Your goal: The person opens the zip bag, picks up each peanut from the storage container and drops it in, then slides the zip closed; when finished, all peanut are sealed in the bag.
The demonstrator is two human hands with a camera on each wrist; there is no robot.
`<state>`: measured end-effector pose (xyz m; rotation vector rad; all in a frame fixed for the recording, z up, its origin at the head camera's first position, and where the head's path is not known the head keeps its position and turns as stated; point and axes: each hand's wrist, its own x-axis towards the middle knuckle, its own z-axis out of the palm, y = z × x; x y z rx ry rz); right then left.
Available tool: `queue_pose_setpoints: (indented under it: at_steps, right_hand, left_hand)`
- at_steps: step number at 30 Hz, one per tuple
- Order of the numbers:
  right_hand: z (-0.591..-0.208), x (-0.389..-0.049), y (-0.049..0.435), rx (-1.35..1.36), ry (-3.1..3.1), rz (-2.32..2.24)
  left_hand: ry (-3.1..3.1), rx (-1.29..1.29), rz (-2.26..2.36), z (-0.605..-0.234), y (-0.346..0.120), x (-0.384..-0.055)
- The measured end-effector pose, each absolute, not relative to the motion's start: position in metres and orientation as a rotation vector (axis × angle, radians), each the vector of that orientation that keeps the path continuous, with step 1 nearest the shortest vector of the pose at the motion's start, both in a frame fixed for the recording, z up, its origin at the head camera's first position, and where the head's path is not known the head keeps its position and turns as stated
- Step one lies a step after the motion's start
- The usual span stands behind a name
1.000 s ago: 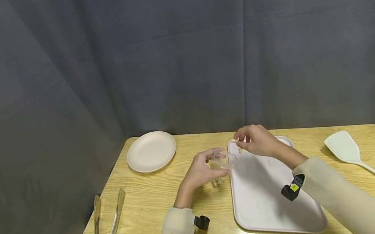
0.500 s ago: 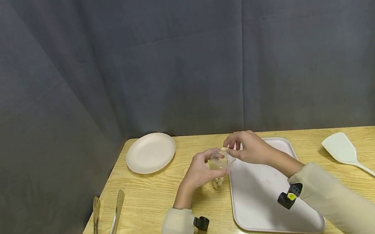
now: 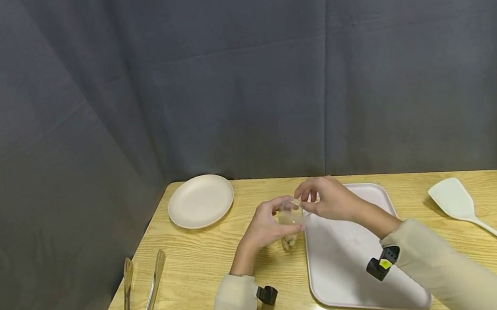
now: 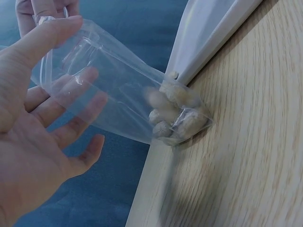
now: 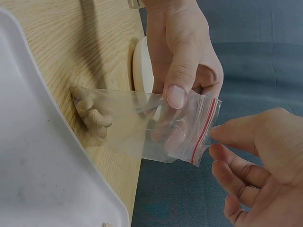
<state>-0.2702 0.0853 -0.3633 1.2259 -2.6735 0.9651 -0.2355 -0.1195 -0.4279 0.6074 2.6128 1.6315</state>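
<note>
A clear zip bag (image 5: 137, 123) with a red seal line hangs tilted, several peanuts (image 5: 97, 120) gathered in its bottom corner. My left hand (image 3: 267, 226) holds the bag near its mouth, thumb on one side and fingers behind the film. One peanut in the bag looks blurred in the left wrist view. My right hand (image 3: 328, 199) is at the bag's mouth, its thumb and fingertips slightly apart against the edge. No peanut shows between those fingertips. In the right wrist view, part of a peanut (image 5: 108, 224) lies on the tray (image 5: 52, 142).
The tray lies beneath the right hand and forearm. A plate (image 3: 201, 201) stands at the back left of the wooden table (image 3: 207, 280). Metal tongs (image 3: 151, 296) lie at the front left, and a pale spatula (image 3: 455, 199) lies at the right. A grey curtain (image 3: 231, 76) hangs behind.
My right hand has moved left from above the tray to the bag's mouth with a peanut, and has let it go there. The left hand keeps hold of the bag almost in place.
</note>
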Motion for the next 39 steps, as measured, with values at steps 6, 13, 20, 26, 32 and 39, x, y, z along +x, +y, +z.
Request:
queue_pose_setpoints:
  at_steps: [6,13,20,26,32,39]
  right_hand:
    - [-0.365,-0.272,0.085,1.223,-2.688,0.968]
    - [-0.372,-0.288,0.094,1.159,-2.651,0.97]
    - [-0.408,-0.316,0.104,0.984,-2.782,0.893]
    - [-0.439,-0.329,0.108,0.754,-2.911,0.671]
    - [-0.451,-0.336,0.113,0.575,-2.974,0.645]
    - [-0.451,-0.337,0.112,0.581,-3.014,0.76]
  left_hand:
    - [2.613,0.604,1.622,-0.43,-0.12,-0.236]
    - [2.618,0.567,1.633,-0.428,-0.12,-0.236]
    - [2.613,0.516,1.641,-0.427,-0.12,-0.232]
    - [2.608,0.503,1.649,-0.427,-0.119,-0.231]
    - [2.608,0.517,1.646,-0.428,-0.117,-0.231]
    - [2.623,0.526,1.633,-0.428,-0.117,-0.232]
